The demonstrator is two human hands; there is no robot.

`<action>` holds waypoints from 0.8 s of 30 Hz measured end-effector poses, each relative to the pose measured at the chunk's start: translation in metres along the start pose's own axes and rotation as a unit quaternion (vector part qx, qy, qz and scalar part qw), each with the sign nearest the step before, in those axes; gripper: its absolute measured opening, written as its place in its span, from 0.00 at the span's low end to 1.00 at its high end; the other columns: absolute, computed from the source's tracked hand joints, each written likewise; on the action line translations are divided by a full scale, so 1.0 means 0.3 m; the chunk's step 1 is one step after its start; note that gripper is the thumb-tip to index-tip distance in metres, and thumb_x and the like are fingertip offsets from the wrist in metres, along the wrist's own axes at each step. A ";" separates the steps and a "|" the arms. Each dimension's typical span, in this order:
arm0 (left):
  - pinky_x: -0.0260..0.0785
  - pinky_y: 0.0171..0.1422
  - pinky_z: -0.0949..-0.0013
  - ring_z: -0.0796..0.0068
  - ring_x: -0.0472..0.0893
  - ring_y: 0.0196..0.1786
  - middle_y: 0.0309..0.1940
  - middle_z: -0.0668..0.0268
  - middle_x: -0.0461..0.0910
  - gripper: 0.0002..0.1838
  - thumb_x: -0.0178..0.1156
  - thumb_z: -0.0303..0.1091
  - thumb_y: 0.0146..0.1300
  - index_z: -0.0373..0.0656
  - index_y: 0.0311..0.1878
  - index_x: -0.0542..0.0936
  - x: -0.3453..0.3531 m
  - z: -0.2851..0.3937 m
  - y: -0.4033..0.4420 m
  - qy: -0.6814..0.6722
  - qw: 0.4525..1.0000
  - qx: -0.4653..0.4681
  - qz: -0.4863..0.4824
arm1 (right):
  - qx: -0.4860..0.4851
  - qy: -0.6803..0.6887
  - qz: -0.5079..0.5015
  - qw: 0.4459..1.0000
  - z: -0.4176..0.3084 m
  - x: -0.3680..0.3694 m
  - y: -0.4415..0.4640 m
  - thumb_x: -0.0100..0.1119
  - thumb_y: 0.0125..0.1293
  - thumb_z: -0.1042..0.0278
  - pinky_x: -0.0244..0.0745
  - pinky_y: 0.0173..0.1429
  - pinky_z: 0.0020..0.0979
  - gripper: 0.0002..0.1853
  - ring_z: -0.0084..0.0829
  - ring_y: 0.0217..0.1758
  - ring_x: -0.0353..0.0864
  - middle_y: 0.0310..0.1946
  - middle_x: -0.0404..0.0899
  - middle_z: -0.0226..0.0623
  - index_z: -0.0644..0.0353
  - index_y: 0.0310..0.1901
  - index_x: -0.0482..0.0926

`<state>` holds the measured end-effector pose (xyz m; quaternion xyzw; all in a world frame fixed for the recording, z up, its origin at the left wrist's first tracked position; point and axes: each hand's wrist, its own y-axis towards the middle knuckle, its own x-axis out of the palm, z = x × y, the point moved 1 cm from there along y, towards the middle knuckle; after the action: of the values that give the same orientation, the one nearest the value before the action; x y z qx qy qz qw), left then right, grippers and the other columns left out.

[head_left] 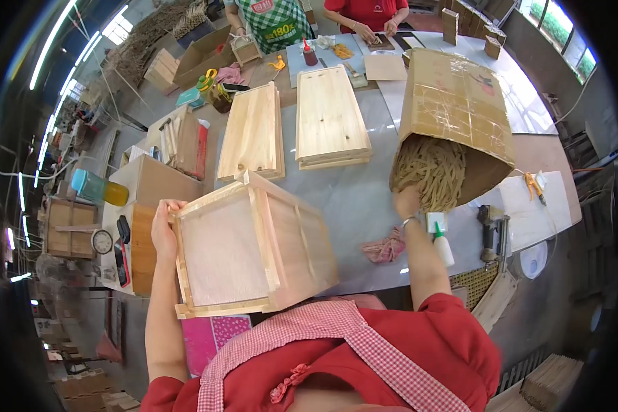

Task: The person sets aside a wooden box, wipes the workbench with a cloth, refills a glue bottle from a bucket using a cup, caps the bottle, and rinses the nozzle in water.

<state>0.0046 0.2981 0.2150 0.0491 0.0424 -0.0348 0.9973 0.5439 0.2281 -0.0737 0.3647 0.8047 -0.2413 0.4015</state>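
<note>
My left hand (163,232) is closed on the left edge of a pale wooden box (299,250), tilted toward me above the table's near edge. A framed panel forms the face turned to me. On the right, my right hand (406,202) reaches into the mouth of a cardboard box (453,103) lying on its side. Thin tan strips (432,172) fill its opening, and my right fingers are hidden among them. Below that hand lie a crumpled pink cloth (384,246) and a white glue bottle (443,247) with a green nozzle.
Two stacks of wooden panels, a left stack (250,130) and a right stack (331,117), lie beyond the wooden box. A nail gun (491,233) rests at the right. On the left stands a bottle of yellow liquid (101,187). Two people work across the table (350,206).
</note>
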 end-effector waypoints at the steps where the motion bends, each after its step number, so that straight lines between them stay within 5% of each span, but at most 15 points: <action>1: 0.67 0.60 0.66 0.70 0.77 0.49 0.42 0.59 0.81 0.20 0.39 0.46 0.82 0.44 0.37 0.72 0.000 -0.007 -0.002 -0.009 1.000 0.002 0.000 | -0.003 -0.005 0.007 1.000 0.024 0.006 -0.014 0.65 0.61 0.59 0.80 0.54 0.48 0.16 0.55 0.48 0.85 0.41 0.85 0.58 0.67 0.35 0.86; 3: 0.67 0.61 0.66 0.71 0.77 0.49 0.43 0.58 0.81 0.20 0.40 0.46 0.82 0.43 0.37 0.72 0.004 -0.003 0.006 -0.033 0.999 0.000 -0.025 | -0.065 0.033 -0.066 0.995 0.040 0.020 -0.038 0.67 0.59 0.58 0.80 0.52 0.48 0.14 0.54 0.46 0.85 0.40 0.85 0.55 0.63 0.34 0.87; 7: 0.67 0.61 0.66 0.71 0.77 0.49 0.44 0.58 0.82 0.21 0.40 0.46 0.82 0.42 0.36 0.73 0.001 -0.035 0.025 -0.055 0.998 0.018 -0.032 | -0.086 0.040 -0.023 0.995 -0.053 -0.074 -0.121 0.68 0.59 0.56 0.78 0.46 0.50 0.15 0.55 0.42 0.84 0.34 0.84 0.52 0.62 0.30 0.83; 9: 0.67 0.61 0.66 0.71 0.77 0.49 0.43 0.59 0.82 0.21 0.41 0.46 0.82 0.41 0.39 0.75 0.002 -0.043 0.032 -0.051 0.997 0.042 -0.042 | -0.184 0.149 0.054 0.970 -0.181 -0.199 -0.193 0.66 0.61 0.55 0.74 0.38 0.50 0.20 0.56 0.33 0.80 0.26 0.80 0.52 0.64 0.25 0.74; 13: 0.67 0.61 0.67 0.72 0.78 0.50 0.44 0.61 0.83 0.20 0.43 0.44 0.81 0.38 0.45 0.77 0.005 -0.053 0.042 0.049 0.993 0.105 -0.036 | -0.275 0.316 0.105 0.902 -0.487 -0.424 -0.251 0.69 0.62 0.59 0.67 0.31 0.41 0.22 0.42 0.23 0.74 0.19 0.70 0.46 0.64 0.25 0.67; 15: 0.66 0.64 0.67 0.72 0.78 0.52 0.47 0.61 0.82 0.18 0.45 0.42 0.80 0.37 0.52 0.78 0.008 -0.035 0.045 0.139 0.976 0.169 -0.008 | -0.325 0.389 0.031 0.861 -0.706 -0.604 -0.400 0.67 0.67 0.62 0.71 0.31 0.31 0.19 0.23 0.28 0.80 0.18 0.71 0.34 0.65 0.28 0.69; 17: 0.63 0.71 0.63 0.65 0.77 0.64 0.61 0.55 0.78 0.18 0.54 0.36 0.76 0.38 0.63 0.76 0.067 0.068 -0.010 0.177 0.953 0.237 0.068 | -0.423 0.483 -0.109 0.759 -0.897 -0.716 -0.590 0.63 0.71 0.67 0.73 0.34 0.25 0.11 0.21 0.30 0.80 0.25 0.75 0.30 0.65 0.36 0.75; 18: 0.60 0.74 0.60 0.60 0.72 0.70 0.66 0.53 0.74 0.21 0.59 0.36 0.72 0.39 0.65 0.75 0.099 0.174 -0.073 0.224 0.922 0.313 0.050 | -0.481 0.411 -0.144 0.761 -0.954 -0.734 -0.657 0.61 0.73 0.67 0.66 0.30 0.22 0.09 0.15 0.28 0.74 0.26 0.75 0.24 0.64 0.38 0.76; 21: 0.55 0.78 0.54 0.50 0.59 0.80 0.76 0.51 0.62 0.28 0.69 0.36 0.61 0.42 0.65 0.77 0.174 0.363 -0.209 0.225 0.845 0.485 0.003 | -0.660 0.261 -0.209 0.672 -1.078 -0.796 -0.912 0.62 0.70 0.68 0.63 0.27 0.30 0.09 0.24 0.22 0.74 0.18 0.69 0.34 0.62 0.34 0.76; 22: 0.55 0.78 0.54 0.50 0.59 0.80 0.76 0.51 0.62 0.28 0.69 0.36 0.61 0.42 0.65 0.77 0.153 0.385 -0.234 0.225 0.848 0.479 0.007 | -0.660 0.259 -0.217 0.671 -1.090 -0.786 -0.966 0.62 0.70 0.68 0.63 0.27 0.30 0.09 0.24 0.22 0.74 0.18 0.69 0.34 0.62 0.34 0.76; 24: 0.57 0.76 0.52 0.50 0.58 0.80 0.73 0.51 0.67 0.23 0.70 0.38 0.60 0.41 0.58 0.81 0.124 0.407 -0.291 0.312 0.787 0.522 -0.103 | -0.738 0.237 -0.253 0.579 -1.099 -0.770 -1.056 0.63 0.68 0.67 0.63 0.26 0.35 0.09 0.37 0.20 0.72 0.18 0.69 0.40 0.62 0.32 0.76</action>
<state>0.0449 0.1968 0.3245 0.5662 0.3318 -0.1367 0.7421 0.2367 0.1661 0.3314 -0.2317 0.8310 0.4395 0.2502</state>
